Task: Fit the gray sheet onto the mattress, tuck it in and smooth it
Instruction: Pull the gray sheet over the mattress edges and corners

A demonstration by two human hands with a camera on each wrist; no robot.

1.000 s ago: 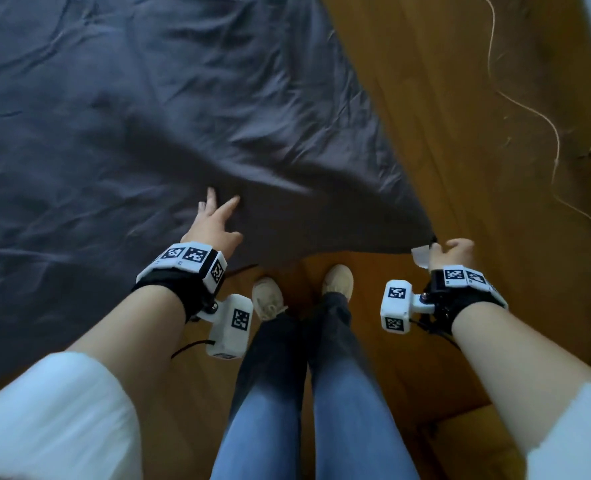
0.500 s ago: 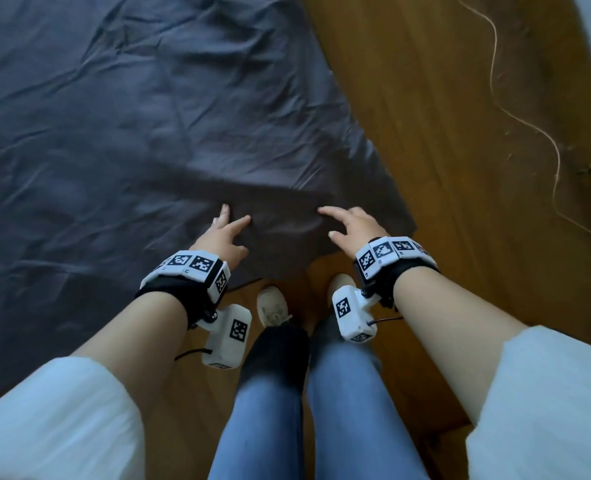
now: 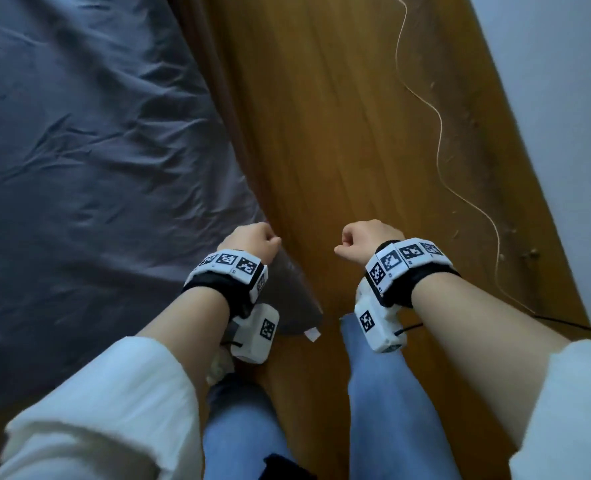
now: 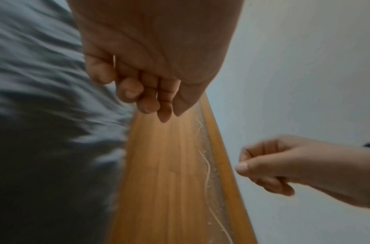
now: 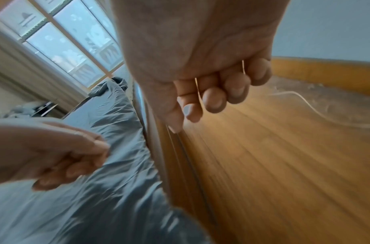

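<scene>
The wrinkled gray sheet (image 3: 79, 168) covers the bed on the left and reaches its right edge. One sheet corner with a white tag (image 3: 313, 335) hangs down by my left wrist. My left hand (image 3: 250, 241) hovers over that edge, fingers curled in and holding nothing; the left wrist view shows its curled fingers (image 4: 146, 92) clear of the sheet (image 4: 44, 148). My right hand (image 3: 365, 241) is raised over the wooden floor, also curled and empty, as its fingers (image 5: 213, 99) show. The sheet (image 5: 96, 198) runs toward the far end of the bed.
A wooden floor strip (image 3: 339, 133) runs between the bed and a pale wall (image 3: 564, 98). A thin cord (image 3: 439, 133) snakes along the floor near the wall. My legs in jeans (image 3: 373, 393) stand on the strip. A window (image 5: 65, 41) lies beyond the bed.
Both hands have come off the sheet and curled up. The view has swung right, so the bed's side edge and floor strip now lie ahead.
</scene>
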